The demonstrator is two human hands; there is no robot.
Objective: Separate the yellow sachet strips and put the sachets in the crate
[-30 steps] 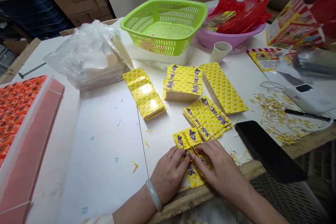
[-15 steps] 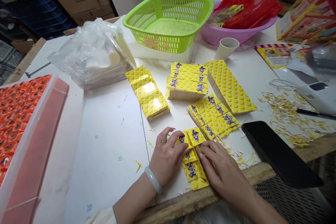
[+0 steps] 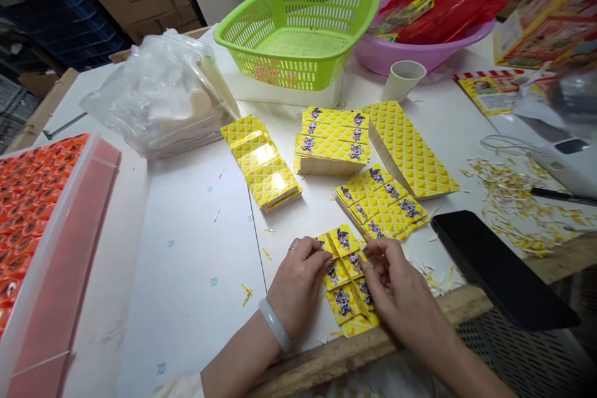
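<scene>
A yellow printed card (image 3: 344, 301) with cartoon figures and cut flaps lies near the table's front edge. My left hand (image 3: 301, 283) has its thumb and fingers closed at the card's upper left side. On the card's right side, my right hand (image 3: 398, 280) is curled, its thumb and fingertips at a flap. Just behind is a stack of similar figure cards (image 3: 382, 202). A taller stack of figure cards (image 3: 333, 137) stands farther back. To its left lies a stack of plain-patterned folded cards (image 3: 263, 165), and to its right a yellow patterned stack (image 3: 410, 149).
A black phone (image 3: 504, 270) overhangs the front edge on the right, near scattered paper scraps (image 3: 508, 205). Behind stand a green basket (image 3: 298, 62), a purple basin (image 3: 420, 56) and a paper cup (image 3: 402, 81). A plastic bag (image 3: 163, 99) and an orange-filled bin (image 3: 93, 217) are left.
My right hand has shifted up along the card's right side, its fingers more curled. The right-hand flaps now lie flatter with their figures showing. My left hand stays at the card's left.
</scene>
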